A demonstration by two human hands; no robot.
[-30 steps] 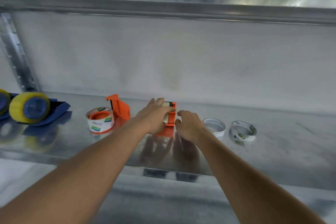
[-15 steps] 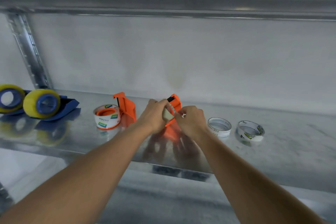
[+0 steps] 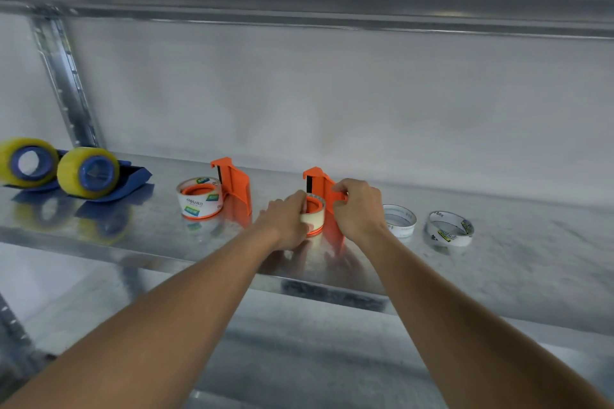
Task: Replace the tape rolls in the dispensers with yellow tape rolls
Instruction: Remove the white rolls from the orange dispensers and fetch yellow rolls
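Head view: on a shiny metal shelf (image 3: 498, 276) before a pale wall, the left hand (image 3: 287, 221) curls its fingers round a whitish tape roll (image 3: 312, 217) in the orange dispenser (image 3: 324, 189), which the right hand (image 3: 357, 209) pinches. Two yellow tape rolls (image 3: 88, 173) lie far left of the fingers.

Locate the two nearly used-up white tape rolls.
In the head view, both white tape rolls lie flat on the metal shelf, just right of the right hand.
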